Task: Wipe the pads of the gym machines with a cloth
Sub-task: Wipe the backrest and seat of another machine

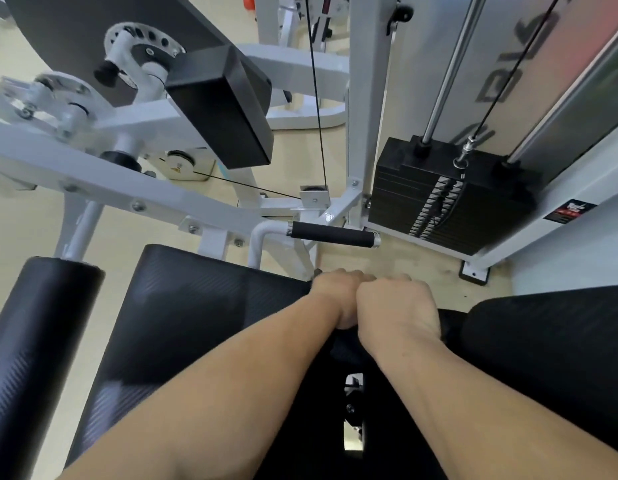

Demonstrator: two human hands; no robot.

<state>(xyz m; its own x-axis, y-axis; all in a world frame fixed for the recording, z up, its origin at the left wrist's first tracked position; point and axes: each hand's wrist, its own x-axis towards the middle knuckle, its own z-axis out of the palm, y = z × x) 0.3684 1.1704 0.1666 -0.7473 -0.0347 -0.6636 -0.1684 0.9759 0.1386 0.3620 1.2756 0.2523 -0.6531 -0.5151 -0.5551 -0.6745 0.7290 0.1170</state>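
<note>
Seat pad (196, 306) runs away lengthwise; hands, left (335, 296) and right (394, 306), fisted together at far edge, grip hidden

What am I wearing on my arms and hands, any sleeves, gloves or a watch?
No sleeves reach into view; the left hand and right hand wear no gloves, and neither wrist shows a watch or band. Fingers are mostly hidden, so rings are unclear.

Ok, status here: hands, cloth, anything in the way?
Left hand and right hand curled, side by side, at far edge of seat pad. Cloth not visible. Black handle just beyond.
</note>
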